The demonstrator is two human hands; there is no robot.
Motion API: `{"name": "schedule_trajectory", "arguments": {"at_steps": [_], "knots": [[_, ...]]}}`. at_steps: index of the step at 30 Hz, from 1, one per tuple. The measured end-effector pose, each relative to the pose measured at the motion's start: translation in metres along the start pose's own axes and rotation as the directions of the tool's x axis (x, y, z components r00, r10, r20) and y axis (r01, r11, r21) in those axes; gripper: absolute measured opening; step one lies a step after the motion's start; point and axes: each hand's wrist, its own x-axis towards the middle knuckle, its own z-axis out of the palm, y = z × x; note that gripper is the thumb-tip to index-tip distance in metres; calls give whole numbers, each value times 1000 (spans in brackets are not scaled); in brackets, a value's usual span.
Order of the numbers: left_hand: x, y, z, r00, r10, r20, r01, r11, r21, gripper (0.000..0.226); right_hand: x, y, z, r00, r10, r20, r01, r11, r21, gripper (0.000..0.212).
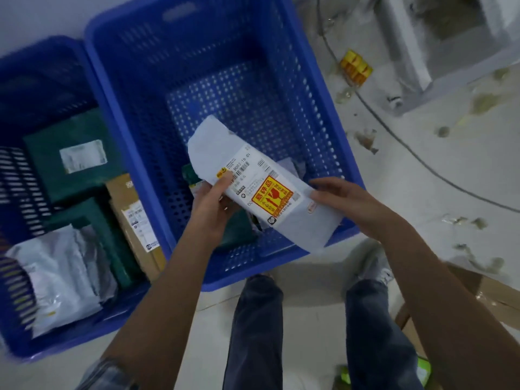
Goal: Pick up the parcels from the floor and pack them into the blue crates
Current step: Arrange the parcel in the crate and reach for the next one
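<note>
Down at floor level, we are looking over two blue crates set side by side. On the left, the left crate (pixel 42 344) is holding several parcels: a dark green mailer (pixel 70 153) with a white label at the far end, a second green mailer (pixel 112 243) below it, a brown cardboard box (pixel 132 218) standing against the crate's right wall, and a silver-grey poly bag (pixel 56 277) lying nearest us.

Moving right, the larger crate (pixel 213 80) is showing mostly bare perforated floor. Near its front wall a green parcel (pixel 236 232) is lying, partly hidden beneath our hands.

Above that crate's near end we are holding a white parcel (pixel 253 175), tilted, with a barcode label and a red-and-yellow fragile sticker facing up. Our left hand (pixel 211 204) is gripping its left edge, thumb on top and fingers curled underneath. Our right hand (pixel 346 198) is holding its right edge, fingers wrapping the side.

Below, our legs in dark jeans (pixel 256 333) are standing on the pale floor (pixel 422 170). Farther right, a small yellow box (pixel 356 67) and a thin cable (pixel 408 147) are lying on that floor, with flattened cardboard (pixel 489 294) at the lower right.
</note>
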Motion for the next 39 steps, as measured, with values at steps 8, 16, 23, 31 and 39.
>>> {"name": "schedule_trajectory", "arguments": {"at_steps": [8, 16, 23, 31, 39], "knots": [[56, -2, -59, 976, -42, -212, 69, 990, 126, 35, 65, 19, 108, 998, 29, 54, -14, 965, -261, 44], [87, -56, -87, 948, 85, -307, 156, 717, 679, 63, 131, 73, 188, 991, 109, 71, -82, 947, -312, 56], [92, -100, -86, 970, 142, -195, 182, 99, 978, 78, 164, 104, 210, 996, 70, 59, -39, 909, -415, 57], [93, -102, -90, 990, 32, -139, 141, -115, 983, 82, 164, 94, 197, 950, 270, 159, -77, 693, -717, 59], [79, -70, -59, 996, 69, -51, 56, -77, 995, 42, 126, 59, 148, 945, 325, 34, -307, 918, -249, 20]]}}
